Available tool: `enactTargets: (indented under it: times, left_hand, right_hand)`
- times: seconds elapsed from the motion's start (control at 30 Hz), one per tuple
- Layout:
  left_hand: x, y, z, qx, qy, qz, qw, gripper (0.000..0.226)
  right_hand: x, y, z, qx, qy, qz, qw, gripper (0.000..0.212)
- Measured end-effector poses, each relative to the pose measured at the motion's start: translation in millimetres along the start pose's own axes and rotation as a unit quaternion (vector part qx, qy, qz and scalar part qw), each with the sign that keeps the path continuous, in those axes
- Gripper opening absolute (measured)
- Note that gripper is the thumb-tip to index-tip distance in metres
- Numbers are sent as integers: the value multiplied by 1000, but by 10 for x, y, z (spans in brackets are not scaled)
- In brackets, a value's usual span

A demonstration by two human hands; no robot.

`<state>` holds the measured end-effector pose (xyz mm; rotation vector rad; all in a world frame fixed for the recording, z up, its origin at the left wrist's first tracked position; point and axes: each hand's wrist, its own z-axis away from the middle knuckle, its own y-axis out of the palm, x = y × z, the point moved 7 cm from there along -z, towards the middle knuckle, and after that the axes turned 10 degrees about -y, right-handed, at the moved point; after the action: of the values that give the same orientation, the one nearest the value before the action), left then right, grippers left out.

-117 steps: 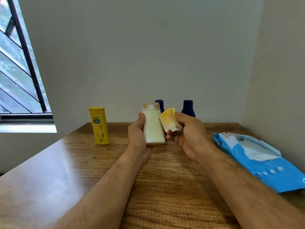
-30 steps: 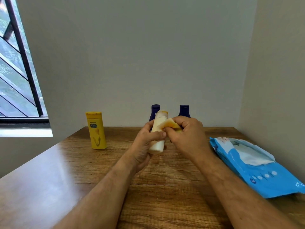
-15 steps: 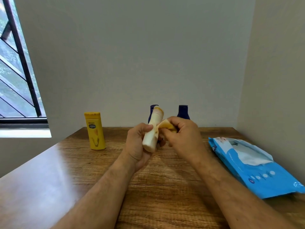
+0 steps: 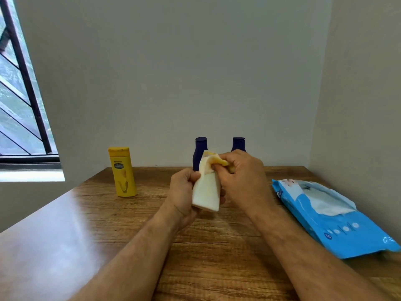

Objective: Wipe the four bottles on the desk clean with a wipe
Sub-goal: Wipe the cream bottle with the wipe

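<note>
My left hand (image 4: 181,193) grips a cream white bottle (image 4: 207,193) above the middle of the wooden desk (image 4: 91,224), tilted slightly with its cap end away from me. My right hand (image 4: 240,178) presses a yellow-stained wipe (image 4: 213,162) over the bottle's cap, which is mostly covered. A yellow bottle (image 4: 122,171) stands upright at the back left. Two dark blue bottles (image 4: 200,149) (image 4: 238,144) stand by the wall behind my hands, their lower parts hidden.
An open blue pack of wet wipes (image 4: 329,218) lies on the right side of the desk, close to the right wall. A barred window (image 4: 19,105) is at the left. The back wall runs along the desk's far edge.
The white bottle has turned in my left hand, so its broad side faces me. My right hand has moved the wipe up onto the cap end.
</note>
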<state>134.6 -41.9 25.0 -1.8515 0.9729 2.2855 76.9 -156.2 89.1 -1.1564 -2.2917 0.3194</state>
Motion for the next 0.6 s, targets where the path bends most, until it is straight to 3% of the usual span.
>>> enactTargets:
  times: [0.2,0.27,0.5,0.6]
  left_hand:
    - [-188,-205,-32,-72,56,110,990,33]
    - [-230,-260,-31,-78,61,115,988,35]
    - [-28,33,30,3,8,29,1000,33]
    - [-73,42,36,-14,35,30,999,30]
  right_hand:
    - [181,252,70,150,-67,-31,986,17]
    - [207,284,88,164,-72,-36,983,16]
    - [-20,-70,-7,-27,16,-11,999,21]
    - [-31,-61,0,-22,28,-26,999,18]
